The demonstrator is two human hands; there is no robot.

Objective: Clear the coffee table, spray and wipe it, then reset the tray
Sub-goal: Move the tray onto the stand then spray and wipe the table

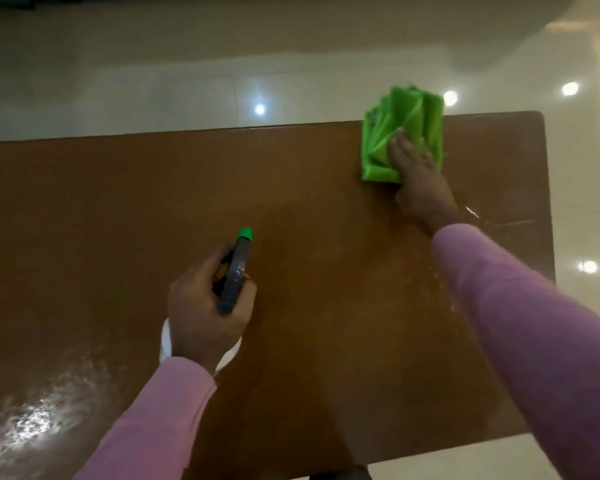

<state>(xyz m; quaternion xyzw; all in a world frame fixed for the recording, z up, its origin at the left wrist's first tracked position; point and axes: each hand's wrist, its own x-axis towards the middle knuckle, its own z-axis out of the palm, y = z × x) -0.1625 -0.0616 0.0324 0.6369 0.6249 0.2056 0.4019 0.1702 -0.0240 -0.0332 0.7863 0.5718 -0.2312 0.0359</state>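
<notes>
**Wiping the sprayed coffee table**

The brown coffee table [291, 188] shows wet streaks. At its far right corner, the right hand [417, 168] presses a green cloth [400, 133] with flat fingers. The left hand [205, 306] grips the spray bottle [236, 271] above the table's middle. Judged next: sweep the cloth across the remaining wet surface.

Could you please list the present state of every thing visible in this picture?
Brown wooden coffee table: wet, with shiny streaks.
Crumpled green cloth: lying at the table's far right edge.
Spray bottle with grey head and green nozzle: held over the table.
Left hand: grips the spray bottle.
Right hand: pressed flat on the cloth, fingers straight.
</notes>
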